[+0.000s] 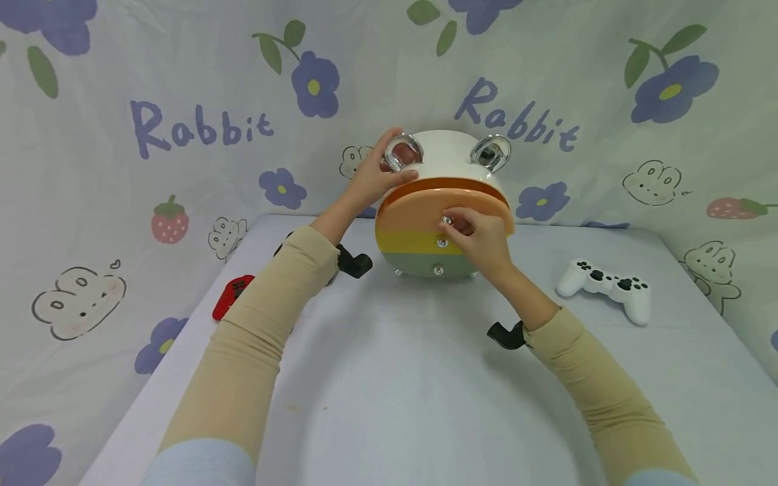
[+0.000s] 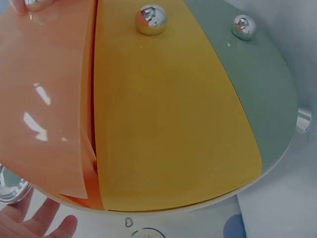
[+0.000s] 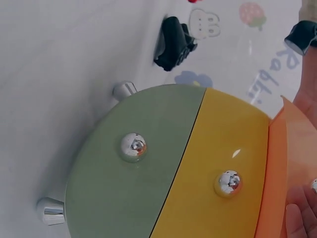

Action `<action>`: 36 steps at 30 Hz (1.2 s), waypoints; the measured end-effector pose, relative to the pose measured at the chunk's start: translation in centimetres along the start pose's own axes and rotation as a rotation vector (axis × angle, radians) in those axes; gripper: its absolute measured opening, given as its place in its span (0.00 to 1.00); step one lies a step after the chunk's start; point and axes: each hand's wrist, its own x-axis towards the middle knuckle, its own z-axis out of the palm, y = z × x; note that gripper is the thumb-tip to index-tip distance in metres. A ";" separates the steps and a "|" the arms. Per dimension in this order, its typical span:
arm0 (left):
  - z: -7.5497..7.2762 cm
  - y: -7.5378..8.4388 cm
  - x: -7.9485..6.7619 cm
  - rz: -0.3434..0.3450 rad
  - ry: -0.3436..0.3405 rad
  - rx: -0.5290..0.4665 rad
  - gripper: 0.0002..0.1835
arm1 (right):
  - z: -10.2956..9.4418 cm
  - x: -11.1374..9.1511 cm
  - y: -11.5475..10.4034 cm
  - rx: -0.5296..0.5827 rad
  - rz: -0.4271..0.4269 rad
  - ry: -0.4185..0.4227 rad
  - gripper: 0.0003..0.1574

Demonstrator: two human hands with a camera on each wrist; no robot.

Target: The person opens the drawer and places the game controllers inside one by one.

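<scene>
A round drawer cabinet point(image 1: 446, 147) with a white top, two silver ring ears and silver feet stands at the back of the table. Its front has an orange drawer point(image 1: 406, 210), a yellow drawer point(image 1: 398, 241) and a green drawer point(image 1: 413, 265), each with a round silver knob. The orange drawer sticks out a little, with a gap above it. My right hand point(image 1: 486, 241) pinches the orange drawer's knob point(image 1: 448, 220) between thumb and fingers. My left hand point(image 1: 372, 177) grips the cabinet at its left ring ear point(image 1: 404, 152), thumb along the front; some fingers are hidden behind the ear.
A white game controller point(image 1: 604, 289) lies on the table to the right. To the left is a red game controller point(image 1: 232, 295), partly covered by my left sleeve. A black game controller point(image 3: 173, 44) shows beyond the cabinet in the right wrist view. A printed cloth point(image 1: 389, 81) hangs close behind.
</scene>
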 end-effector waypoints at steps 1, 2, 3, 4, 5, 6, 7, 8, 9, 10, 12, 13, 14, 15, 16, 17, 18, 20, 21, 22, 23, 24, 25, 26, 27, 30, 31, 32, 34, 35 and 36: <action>0.0 0.0 0.0 0.000 0.001 -0.003 0.45 | -0.1 -0.1 -0.1 0.001 -0.001 -0.004 0.13; 0.0 0.0 0.0 -0.003 0.001 -0.004 0.45 | -0.1 -0.2 -0.1 0.002 -0.003 -0.007 0.13; 0.0 0.0 0.0 -0.003 0.000 -0.009 0.45 | -0.2 -0.3 -0.2 0.002 -0.007 -0.011 0.13; 0.0 0.0 0.0 -0.001 -0.001 -0.014 0.44 | -0.2 -0.5 -0.2 0.003 -0.010 -0.014 0.13; 0.0 0.0 0.0 -0.001 -0.003 -0.017 0.44 | -0.3 -0.6 -0.3 0.003 -0.016 -0.015 0.13; 0.0 0.0 0.0 -0.001 -0.005 -0.019 0.44 | -0.4 -0.7 -0.4 0.003 -0.022 -0.017 0.13; 0.0 0.0 0.0 -0.001 -0.007 -0.023 0.44 | -0.5 -0.8 -0.5 0.003 -0.029 -0.018 0.13; 0.0 0.0 0.0 0.001 -0.009 -0.027 0.44 | -0.5 -0.9 -0.5 0.004 -0.038 -0.018 0.12; 0.0 0.0 0.0 0.002 -0.010 -0.029 0.44 | -0.6 -1.1 -0.6 0.004 -0.047 -0.019 0.12; 0.1 0.0 -0.1 0.002 -0.011 -0.030 0.44 | -0.7 -1.2 -0.7 0.004 -0.056 -0.018 0.12; 0.1 0.0 -0.1 0.002 -0.009 -0.030 0.44 | -0.8 -1.4 -0.8 0.004 -0.073 -0.018 0.12; 0.1 0.0 -0.1 0.003 -0.008 -0.031 0.44 | -0.9 -1.5 -0.9 0.003 -0.080 -0.017 0.12; 0.1 0.0 0.0 0.002 -0.008 -0.031 0.44 | -0.9 -1.6 -1.0 0.005 -0.086 -0.016 0.12; 0.1 0.0 0.0 0.001 -0.007 -0.031 0.44 | -1.0 -1.7 -1.1 0.007 -0.090 -0.017 0.11; 0.1 0.0 0.0 0.001 -0.006 -0.029 0.44 | -1.1 -1.8 -1.2 0.009 -0.093 -0.018 0.11; 0.1 0.0 0.0 0.000 -0.005 -0.029 0.44 | -1.1 -1.9 -1.3 0.012 -0.096 -0.020 0.11; 0.1 0.0 0.0 0.000 -0.005 -0.030 0.44 | -1.2 -2.0 -1.4 0.017 -0.097 -0.024 0.11; 0.1 -0.1 0.0 0.002 -0.003 -0.029 0.44 | -1.4 -2.2 -1.6 0.022 -0.100 -0.029 0.11; 0.1 -0.1 0.0 0.005 -0.002 -0.030 0.44 | -1.4 -2.3 -1.7 0.022 -0.097 -0.031 0.12; 0.1 -0.1 0.0 0.008 -0.002 -0.028 0.44 | -1.5 -2.4 -1.8 0.023 -0.096 -0.033 0.12; 0.0 -0.1 0.0 0.011 -0.003 -0.028 0.44 | -1.5 -2.5 -1.8 0.023 -0.094 -0.035 0.12; 0.0 -0.1 0.0 0.014 -0.003 -0.026 0.44 | -1.6 -2.6 -1.9 0.023 -0.092 -0.037 0.12; 0.0 -0.1 0.0 0.017 -0.004 -0.023 0.44 | -1.6 -2.6 -2.0 0.022 -0.091 -0.037 0.13; 0.0 -0.1 0.0 0.018 -0.005 -0.021 0.44 | -1.7 -2.7 -2.1 0.021 -0.092 -0.038 0.13; 0.0 -0.1 0.0 0.018 -0.006 -0.019 0.44 | -1.7 -2.8 -2.2 0.022 -0.095 -0.038 0.13; -0.1 -0.2 -0.1 0.014 -0.009 -0.015 0.44 | -1.9 -3.1 -2.4 0.022 -0.119 -0.035 0.13; -0.1 -0.2 -0.1 0.014 -0.010 -0.016 0.44 | -1.9 -3.2 -2.4 0.020 -0.128 -0.033 0.13; -0.1 -0.2 -0.1 0.015 -0.010 -0.017 0.44 | -2.0 -3.2 -2.5 0.017 -0.139 -0.033 0.13; -0.1 -0.2 -0.1 0.018 -0.012 -0.017 0.44 | -2.1 -3.5 -2.5 0.014 -0.154 -0.033 0.14; -0.1 -0.2 -0.1 0.021 -0.013 -0.020 0.43 | -2.1 -3.6 -2.5 0.012 -0.158 -0.034 0.14; -0.1 -0.2 -0.1 0.024 -0.014 -0.022 0.43 | -2.1 -3.6 -2.5 0.010 -0.162 -0.035 0.14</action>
